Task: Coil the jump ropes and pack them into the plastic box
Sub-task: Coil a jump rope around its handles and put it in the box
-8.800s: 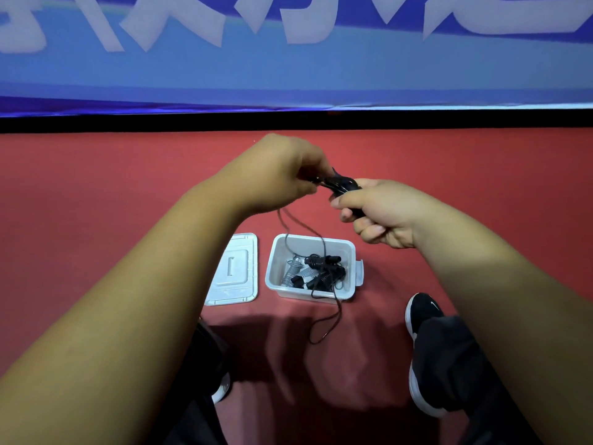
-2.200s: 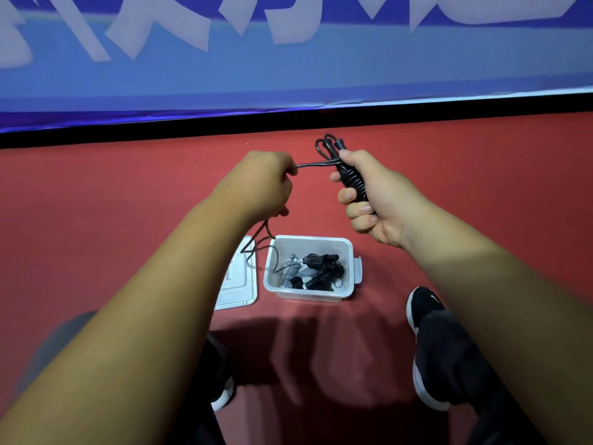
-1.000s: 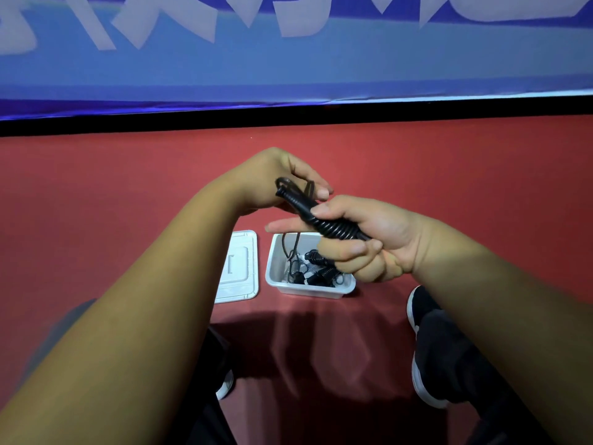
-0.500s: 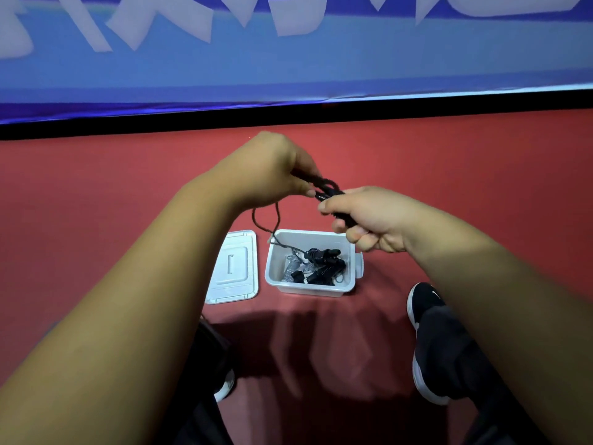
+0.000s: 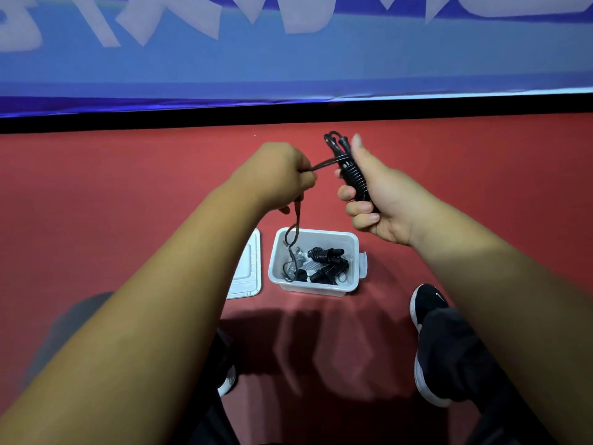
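one view only, worn on the head. looks forward and steeply down, past two bare forearms entering from the lower corners. sits close to the left hand (image 5: pixel 279 175) and the right hand (image 5: pixel 382 200), both large near the middle of the wide-angle frame. takes in, farther below, the flat red floor (image 5: pixel 96 194), with the small white rectangular plastic box (image 5: pixel 321 239) just under centre and the flat white plastic lid (image 5: pixel 248 271) beside its left wall. catches the black sports shoe with white sole (image 5: pixel 428 301) at lower right. faces the blue banner with pale lettering (image 5: pixel 288 65) across the top, above a black strip (image 5: pixel 160 118), both slightly slanted in the frame.
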{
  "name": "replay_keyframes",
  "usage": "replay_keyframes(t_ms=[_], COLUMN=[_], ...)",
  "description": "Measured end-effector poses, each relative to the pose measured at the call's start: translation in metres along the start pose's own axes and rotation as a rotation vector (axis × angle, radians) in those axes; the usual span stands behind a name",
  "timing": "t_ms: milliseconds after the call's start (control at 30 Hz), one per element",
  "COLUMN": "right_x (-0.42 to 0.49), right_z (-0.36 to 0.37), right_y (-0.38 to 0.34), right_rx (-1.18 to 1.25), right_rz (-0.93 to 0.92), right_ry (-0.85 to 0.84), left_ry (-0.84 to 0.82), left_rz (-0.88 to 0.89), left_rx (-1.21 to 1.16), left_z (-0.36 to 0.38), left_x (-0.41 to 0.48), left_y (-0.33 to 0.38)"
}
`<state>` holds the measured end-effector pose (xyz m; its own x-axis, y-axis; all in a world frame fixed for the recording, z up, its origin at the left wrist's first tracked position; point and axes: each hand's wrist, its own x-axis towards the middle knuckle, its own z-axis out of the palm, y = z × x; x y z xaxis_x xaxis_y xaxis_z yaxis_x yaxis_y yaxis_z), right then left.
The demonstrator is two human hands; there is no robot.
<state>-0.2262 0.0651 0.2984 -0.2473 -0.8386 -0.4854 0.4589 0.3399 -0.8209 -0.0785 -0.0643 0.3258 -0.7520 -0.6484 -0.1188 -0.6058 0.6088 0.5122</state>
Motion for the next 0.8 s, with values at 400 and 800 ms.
replay_keyframes(t_ms=[400, 800], right_x=[-0.005, -0.021], right_z=[-0.012, -0.003], right_y=[-0.014, -0.014], right_rx=[0.067, -0.078], right_rz=[-0.034, 0.073], right_ry=[0.079, -0.212], left_ry=[-0.374, -0.043], left_rz=[0.144, 0.099], left_rx=[-0.755, -0.090], left_z=[-0.015, 0.006], left_x=[-0.006, 0.003], left_y=[-0.009, -0.003])
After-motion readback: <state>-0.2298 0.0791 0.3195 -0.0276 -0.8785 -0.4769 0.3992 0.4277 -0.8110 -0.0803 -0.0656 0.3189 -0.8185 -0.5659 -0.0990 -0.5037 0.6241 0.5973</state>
